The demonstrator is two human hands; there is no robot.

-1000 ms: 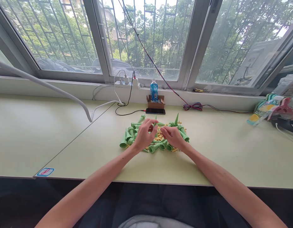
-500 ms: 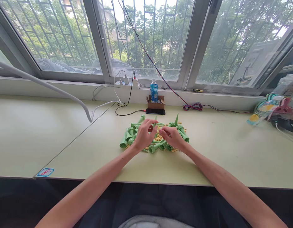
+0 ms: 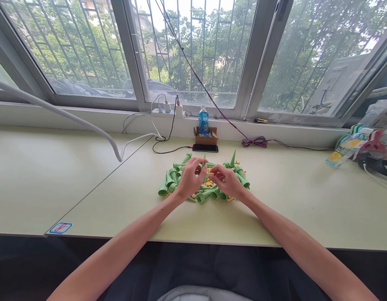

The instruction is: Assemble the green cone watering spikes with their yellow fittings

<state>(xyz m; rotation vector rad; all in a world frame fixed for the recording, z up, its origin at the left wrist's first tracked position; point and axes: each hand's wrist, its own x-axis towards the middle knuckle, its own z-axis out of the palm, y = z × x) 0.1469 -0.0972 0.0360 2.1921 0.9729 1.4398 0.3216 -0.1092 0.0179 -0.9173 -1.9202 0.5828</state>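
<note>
A pile of green plastic cone-shaped spikes (image 3: 204, 195) lies on the table, several showing open threaded ends, with small yellow pegs (image 3: 209, 183) scattered among them. Above the pile, my left hand (image 3: 192, 177) is closed round a green cone-shaped spike (image 3: 204, 160), its tip pointing up past my fingers. Close beside it on the right, my right hand (image 3: 227, 179) is pinched, thumb against fingers. Whatever lies between those fingertips is too small to make out. Another spike (image 3: 232, 159) stands point up behind my right hand.
Behind the pile are a black phone (image 3: 205, 148) on a cable and a small cardboard box (image 3: 206, 139) with a blue-labelled bottle (image 3: 203, 120). A bundled cord (image 3: 255, 142) lies to the right. A white curved arm (image 3: 87, 123) crosses the left side. The table (image 3: 212, 228) ends near my body.
My right fingertips have shifted slightly beside the spike, and the fingers have changed their bend. My left hand stays nearly in place, the spike a little lower.
</note>
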